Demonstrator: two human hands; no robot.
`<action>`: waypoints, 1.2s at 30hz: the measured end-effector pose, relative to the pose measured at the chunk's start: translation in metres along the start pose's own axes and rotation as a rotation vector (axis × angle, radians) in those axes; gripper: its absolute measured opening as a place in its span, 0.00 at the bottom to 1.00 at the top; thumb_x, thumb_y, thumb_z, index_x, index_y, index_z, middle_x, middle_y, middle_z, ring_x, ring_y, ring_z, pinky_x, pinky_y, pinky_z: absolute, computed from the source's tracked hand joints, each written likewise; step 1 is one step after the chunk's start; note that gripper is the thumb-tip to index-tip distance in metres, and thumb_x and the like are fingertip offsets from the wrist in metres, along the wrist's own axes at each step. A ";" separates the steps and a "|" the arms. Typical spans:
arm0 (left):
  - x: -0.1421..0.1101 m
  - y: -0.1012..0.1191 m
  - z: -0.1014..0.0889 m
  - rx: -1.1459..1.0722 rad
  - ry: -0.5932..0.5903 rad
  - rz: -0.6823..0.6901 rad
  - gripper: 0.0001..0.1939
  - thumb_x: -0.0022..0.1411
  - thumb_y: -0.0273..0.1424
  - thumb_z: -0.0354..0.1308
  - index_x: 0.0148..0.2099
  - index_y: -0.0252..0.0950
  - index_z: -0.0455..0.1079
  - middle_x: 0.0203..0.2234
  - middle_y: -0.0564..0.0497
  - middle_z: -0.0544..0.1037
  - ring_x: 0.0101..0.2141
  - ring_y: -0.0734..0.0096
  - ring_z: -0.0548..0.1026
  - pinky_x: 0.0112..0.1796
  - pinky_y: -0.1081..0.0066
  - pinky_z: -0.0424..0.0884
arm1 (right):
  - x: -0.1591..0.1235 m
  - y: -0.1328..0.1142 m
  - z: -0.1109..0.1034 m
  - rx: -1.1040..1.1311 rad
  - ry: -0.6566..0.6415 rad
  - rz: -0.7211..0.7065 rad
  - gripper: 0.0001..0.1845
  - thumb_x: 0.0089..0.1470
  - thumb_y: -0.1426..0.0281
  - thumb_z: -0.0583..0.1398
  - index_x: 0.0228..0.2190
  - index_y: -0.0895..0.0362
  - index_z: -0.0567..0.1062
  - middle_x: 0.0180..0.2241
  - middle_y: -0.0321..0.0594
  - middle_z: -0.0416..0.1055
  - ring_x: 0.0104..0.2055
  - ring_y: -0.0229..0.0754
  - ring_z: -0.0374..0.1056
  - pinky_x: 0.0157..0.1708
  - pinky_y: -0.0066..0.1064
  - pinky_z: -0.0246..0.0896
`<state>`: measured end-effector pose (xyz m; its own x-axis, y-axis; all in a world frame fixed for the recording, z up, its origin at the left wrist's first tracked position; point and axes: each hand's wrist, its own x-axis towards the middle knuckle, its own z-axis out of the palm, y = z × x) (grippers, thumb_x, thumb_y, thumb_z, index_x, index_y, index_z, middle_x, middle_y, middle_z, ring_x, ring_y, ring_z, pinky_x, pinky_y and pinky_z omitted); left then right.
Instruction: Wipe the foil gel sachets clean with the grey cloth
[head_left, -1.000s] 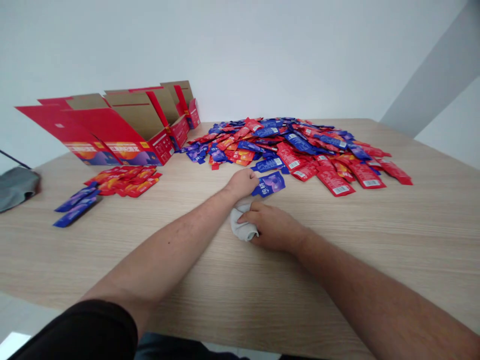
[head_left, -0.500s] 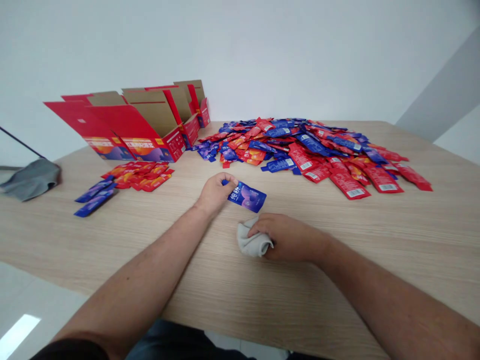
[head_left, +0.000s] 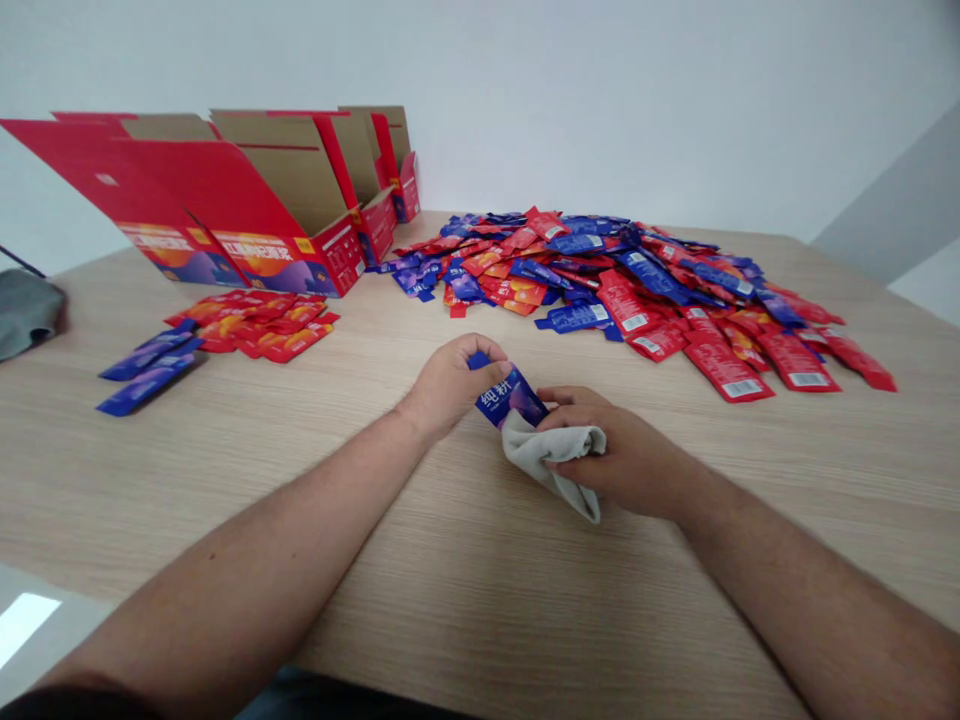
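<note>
A blue pouch (head_left: 491,402) with white lettering is pinched at its upper left end by my left hand (head_left: 459,385). My right hand (head_left: 619,450) grips a light grey cloth (head_left: 551,455), bunched between thumb and fingers. The cloth overlaps the lower part of the pouch, and my right fingers reach round its right end. Part of the pouch is hidden under cloth and fingers. Both hands are over the middle of the wooden table (head_left: 450,570).
A large heap of red and blue pouches (head_left: 570,270) lies at the back. To the left are a smaller group of red pouches (head_left: 262,325) and two blue pouches (head_left: 150,370). Open red cartons (head_left: 247,220) stand behind them. Grey fabric (head_left: 26,310) shows at the left edge.
My right hand has brought the cloth up against the blue pouch, which it was apart from before. The cloth has spread out somewhat. The camera view has shifted slightly.
</note>
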<state>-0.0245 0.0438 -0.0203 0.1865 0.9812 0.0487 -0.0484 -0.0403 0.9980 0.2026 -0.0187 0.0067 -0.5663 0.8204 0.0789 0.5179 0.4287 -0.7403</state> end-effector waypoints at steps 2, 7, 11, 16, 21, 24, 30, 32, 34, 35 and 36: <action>-0.002 0.002 0.002 -0.032 -0.005 -0.017 0.14 0.52 0.35 0.72 0.36 0.37 0.72 0.25 0.56 0.76 0.26 0.76 0.71 0.29 0.73 0.66 | -0.001 0.000 0.003 0.049 -0.028 0.032 0.06 0.52 0.69 0.67 0.34 0.50 0.83 0.42 0.40 0.82 0.59 0.57 0.72 0.57 0.48 0.66; -0.008 0.010 0.007 -0.213 -0.093 -0.196 0.13 0.51 0.27 0.71 0.37 0.37 0.71 0.26 0.54 0.78 0.25 0.75 0.74 0.29 0.73 0.69 | -0.003 0.002 0.004 0.256 -0.170 0.091 0.11 0.54 0.63 0.68 0.38 0.55 0.82 0.38 0.39 0.77 0.39 0.45 0.74 0.39 0.36 0.69; -0.011 0.016 0.011 -0.332 -0.061 -0.341 0.11 0.56 0.23 0.68 0.40 0.37 0.72 0.23 0.55 0.77 0.22 0.75 0.73 0.25 0.75 0.69 | -0.004 0.001 0.010 0.379 -0.139 0.189 0.12 0.52 0.63 0.69 0.37 0.56 0.80 0.37 0.38 0.77 0.38 0.43 0.73 0.37 0.34 0.68; -0.012 0.015 0.018 -0.521 0.032 -0.463 0.14 0.68 0.42 0.64 0.42 0.36 0.75 0.28 0.50 0.79 0.25 0.71 0.77 0.28 0.70 0.74 | -0.004 -0.006 0.023 0.719 -0.036 0.358 0.18 0.45 0.61 0.74 0.36 0.56 0.80 0.34 0.35 0.78 0.35 0.41 0.72 0.35 0.32 0.67; -0.021 0.008 0.024 -0.648 -0.115 -0.519 0.22 0.67 0.52 0.62 0.43 0.37 0.79 0.39 0.46 0.84 0.35 0.67 0.81 0.42 0.66 0.78 | -0.003 -0.003 0.027 1.042 0.029 0.417 0.21 0.40 0.57 0.77 0.33 0.55 0.80 0.32 0.37 0.80 0.33 0.42 0.74 0.33 0.32 0.68; -0.026 0.007 0.025 -0.643 -0.268 -0.526 0.18 0.66 0.47 0.64 0.46 0.38 0.81 0.44 0.43 0.84 0.43 0.62 0.83 0.49 0.64 0.77 | -0.003 0.001 0.028 1.077 0.068 0.414 0.22 0.40 0.57 0.77 0.34 0.54 0.81 0.32 0.37 0.81 0.35 0.43 0.75 0.34 0.33 0.69; -0.029 0.007 0.026 -0.643 -0.283 -0.558 0.17 0.72 0.42 0.57 0.45 0.36 0.82 0.40 0.43 0.85 0.38 0.64 0.83 0.46 0.65 0.78 | -0.003 -0.001 0.031 0.999 0.036 0.371 0.20 0.42 0.60 0.77 0.36 0.54 0.81 0.32 0.34 0.78 0.34 0.40 0.72 0.36 0.32 0.67; -0.029 0.008 0.027 -0.647 -0.248 -0.553 0.18 0.73 0.43 0.56 0.45 0.36 0.82 0.36 0.45 0.84 0.36 0.65 0.83 0.43 0.65 0.78 | -0.004 0.000 0.024 0.909 -0.035 0.340 0.18 0.45 0.60 0.76 0.36 0.55 0.81 0.32 0.33 0.77 0.33 0.39 0.71 0.36 0.31 0.67; -0.029 0.009 0.026 -0.661 -0.230 -0.551 0.19 0.73 0.45 0.55 0.45 0.37 0.81 0.34 0.45 0.84 0.35 0.64 0.82 0.42 0.64 0.78 | -0.005 0.003 0.011 0.813 -0.138 0.301 0.15 0.50 0.60 0.74 0.36 0.55 0.82 0.33 0.34 0.78 0.35 0.39 0.72 0.36 0.31 0.67; -0.029 0.009 0.026 -0.674 -0.230 -0.553 0.21 0.72 0.47 0.55 0.45 0.36 0.81 0.34 0.45 0.83 0.34 0.63 0.82 0.42 0.62 0.79 | -0.007 0.004 0.002 0.785 -0.170 0.277 0.15 0.51 0.59 0.73 0.36 0.55 0.83 0.34 0.35 0.78 0.36 0.40 0.72 0.37 0.31 0.67; -0.029 0.009 0.026 -0.692 -0.235 -0.555 0.23 0.72 0.49 0.54 0.45 0.36 0.81 0.32 0.45 0.83 0.34 0.62 0.82 0.42 0.61 0.79 | -0.009 0.004 -0.007 0.746 -0.214 0.257 0.16 0.49 0.60 0.74 0.37 0.55 0.83 0.36 0.36 0.79 0.39 0.42 0.74 0.40 0.33 0.69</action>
<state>-0.0050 0.0106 -0.0117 0.5497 0.7593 -0.3482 -0.4549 0.6217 0.6376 0.2144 -0.0211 0.0076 -0.6373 0.7364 -0.2272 0.1281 -0.1894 -0.9735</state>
